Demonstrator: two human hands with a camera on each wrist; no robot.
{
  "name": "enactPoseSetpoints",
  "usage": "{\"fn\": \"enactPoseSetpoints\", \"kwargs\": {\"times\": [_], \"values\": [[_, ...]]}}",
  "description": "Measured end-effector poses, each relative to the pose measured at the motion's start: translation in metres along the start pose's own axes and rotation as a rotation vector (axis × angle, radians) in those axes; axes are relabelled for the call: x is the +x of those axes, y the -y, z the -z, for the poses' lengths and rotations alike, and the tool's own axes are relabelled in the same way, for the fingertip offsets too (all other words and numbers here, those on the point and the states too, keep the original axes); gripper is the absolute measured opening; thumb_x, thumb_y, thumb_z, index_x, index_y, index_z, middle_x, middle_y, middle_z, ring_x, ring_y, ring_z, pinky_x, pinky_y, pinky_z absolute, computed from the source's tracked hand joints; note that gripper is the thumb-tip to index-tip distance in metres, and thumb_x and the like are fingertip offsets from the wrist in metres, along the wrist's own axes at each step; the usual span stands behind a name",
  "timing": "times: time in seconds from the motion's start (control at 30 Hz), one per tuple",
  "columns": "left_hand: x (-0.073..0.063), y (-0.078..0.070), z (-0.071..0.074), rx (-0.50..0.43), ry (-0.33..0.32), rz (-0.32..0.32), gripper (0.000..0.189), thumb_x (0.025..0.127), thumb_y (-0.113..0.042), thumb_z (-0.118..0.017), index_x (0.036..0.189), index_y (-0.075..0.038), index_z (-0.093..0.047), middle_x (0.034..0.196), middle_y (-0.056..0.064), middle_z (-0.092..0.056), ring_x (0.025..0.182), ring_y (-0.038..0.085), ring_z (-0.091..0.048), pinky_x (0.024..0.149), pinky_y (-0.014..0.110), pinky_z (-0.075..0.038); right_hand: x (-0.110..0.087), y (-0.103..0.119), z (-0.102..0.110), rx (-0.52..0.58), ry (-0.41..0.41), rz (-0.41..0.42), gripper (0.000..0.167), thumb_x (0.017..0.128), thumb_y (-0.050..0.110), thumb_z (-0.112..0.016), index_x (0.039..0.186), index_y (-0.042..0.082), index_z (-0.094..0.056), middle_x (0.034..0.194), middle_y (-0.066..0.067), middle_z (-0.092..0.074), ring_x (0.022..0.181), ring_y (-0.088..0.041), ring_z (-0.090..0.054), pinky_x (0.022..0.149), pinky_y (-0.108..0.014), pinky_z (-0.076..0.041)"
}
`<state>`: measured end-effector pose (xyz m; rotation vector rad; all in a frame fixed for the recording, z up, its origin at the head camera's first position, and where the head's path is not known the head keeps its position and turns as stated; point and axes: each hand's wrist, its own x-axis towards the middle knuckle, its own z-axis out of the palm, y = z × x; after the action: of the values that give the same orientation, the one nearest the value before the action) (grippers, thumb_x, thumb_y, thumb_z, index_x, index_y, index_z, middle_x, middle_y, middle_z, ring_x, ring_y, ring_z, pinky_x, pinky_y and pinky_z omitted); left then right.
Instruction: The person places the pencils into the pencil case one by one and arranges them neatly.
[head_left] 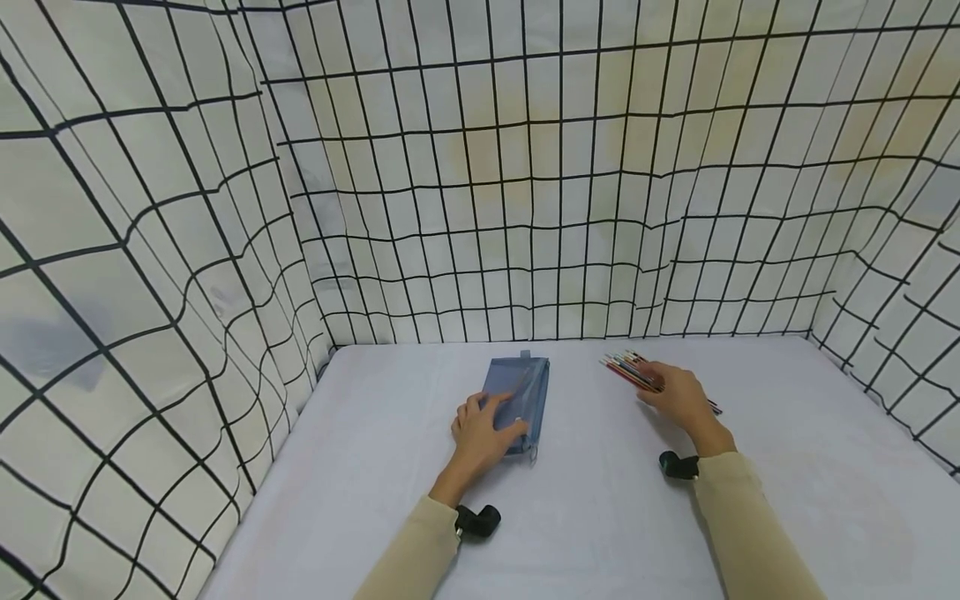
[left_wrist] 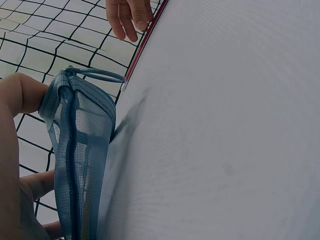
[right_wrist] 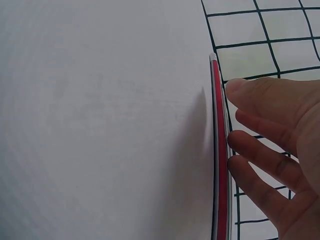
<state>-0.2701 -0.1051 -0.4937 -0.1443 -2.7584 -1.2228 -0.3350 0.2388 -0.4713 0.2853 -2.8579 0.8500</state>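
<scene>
A blue zip pouch with mesh sides lies on the white table, left of a bundle of coloured pencils. On top of the pouch rests my left hand, fingers spread, thumb near its lower right corner. The left wrist view shows the zip along the pouch's edge and a loop at its end. My right hand reaches down over the pencils, its fingertips at their upper side. In the right wrist view a red pencil runs along the bundle, and the fingers lie fairly straight, apart from the thumb.
White table stretches around both hands. Behind it and at the sides stand white walls with a black grid. Black wrist cameras are strapped at both sleeve ends.
</scene>
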Motion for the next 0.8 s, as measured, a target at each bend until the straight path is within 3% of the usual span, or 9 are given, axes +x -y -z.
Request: {"fn": "enactPoseSetpoints", "kwargs": {"times": [0.3,0.6,0.8], "values": [[-0.0006,0.0001,-0.0004,0.001,-0.001,0.002,0.065,0.085,-0.049,-0.065,0.145,-0.026,-0.058,0.157,0.019,-0.035,0.140,0.038,-0.029,0.114,0.064,-0.018,0.0004,-0.0019,0.0026,-0.027,0.027,-0.010,0.049,0.090,0.013,-0.075,0.136,0.002,-0.062,0.110,-0.022,-0.071,0.098,-0.034,-0.063,0.085,-0.051,-0.050],[-0.0018,-0.0018,0.0013,-0.007,-0.001,-0.003,0.065,0.085,-0.048,-0.066,0.145,-0.025,-0.058,0.157,0.020,-0.035,0.142,0.039,-0.028,0.114,0.065,-0.018,0.0005,-0.0047,0.0007,-0.039,0.018,0.028,0.041,0.087,0.006,-0.075,0.127,0.002,-0.068,0.092,-0.014,-0.070,0.081,-0.024,-0.060,0.070,-0.035,-0.046],[-0.0027,-0.0019,0.0020,-0.009,0.000,-0.007,0.065,0.086,-0.048,-0.066,0.145,-0.024,-0.058,0.157,0.020,-0.035,0.142,0.039,-0.028,0.114,0.065,-0.017,0.0004,-0.0043,-0.0010,-0.034,0.047,0.051,0.032,0.087,0.001,-0.070,0.119,0.003,-0.070,0.107,-0.016,-0.075,0.087,-0.024,-0.065,0.076,-0.040,-0.051]]}}
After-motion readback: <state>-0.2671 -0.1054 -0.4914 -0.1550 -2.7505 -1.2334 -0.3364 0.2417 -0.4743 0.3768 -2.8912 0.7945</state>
